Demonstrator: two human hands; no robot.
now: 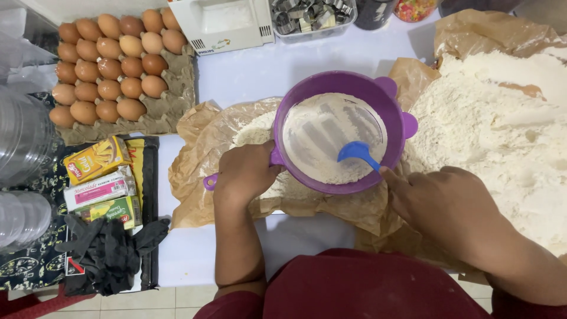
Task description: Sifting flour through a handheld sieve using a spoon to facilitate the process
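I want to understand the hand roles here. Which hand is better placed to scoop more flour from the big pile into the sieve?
Probably the right hand: it holds the blue scoop and is beside the big flour pile. The left hand grips the purple sieve handle.

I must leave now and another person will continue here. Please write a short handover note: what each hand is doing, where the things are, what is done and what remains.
Left hand: grips the handle of the purple sieve, holding it over brown paper.
Right hand: holds a blue spoon with its bowl inside the sieve, on the flour.
Things: a small heap of sifted flour lies on the paper under the sieve; a large flour pile lies on paper to the right. Egg tray at far left.
Done: some flour is through the sieve.
Left: a thin layer is in the sieve, and the large pile looks unsifted.
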